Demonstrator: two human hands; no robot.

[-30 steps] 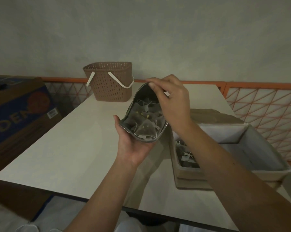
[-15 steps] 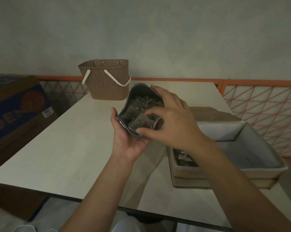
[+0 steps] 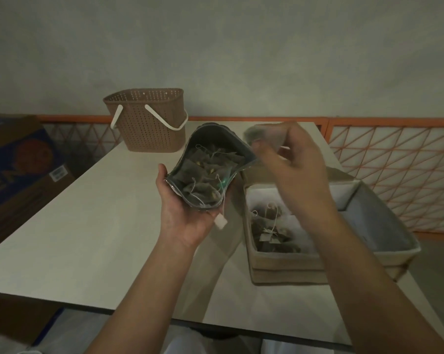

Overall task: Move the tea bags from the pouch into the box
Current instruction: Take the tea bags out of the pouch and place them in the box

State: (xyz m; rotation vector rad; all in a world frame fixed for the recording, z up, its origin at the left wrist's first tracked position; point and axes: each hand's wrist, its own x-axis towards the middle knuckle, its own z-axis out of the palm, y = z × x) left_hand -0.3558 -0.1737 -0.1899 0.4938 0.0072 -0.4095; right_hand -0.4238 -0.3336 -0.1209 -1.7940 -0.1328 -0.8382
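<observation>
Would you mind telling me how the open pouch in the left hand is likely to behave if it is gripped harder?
The pouch looks soft: its mouth already bows around the left hand, so it would probably buckle. It seems light, resting on one palm. A tag dangles out, so tea bags may spill.

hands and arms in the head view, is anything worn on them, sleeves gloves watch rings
Nothing worn shows. The left hand and right hand are bare, with no gloves, and both forearms are uncovered down to the frame's bottom edge. No watch or bracelet appears on either wrist. The right hand is motion-blurred, so a ring cannot be ruled out.
</observation>
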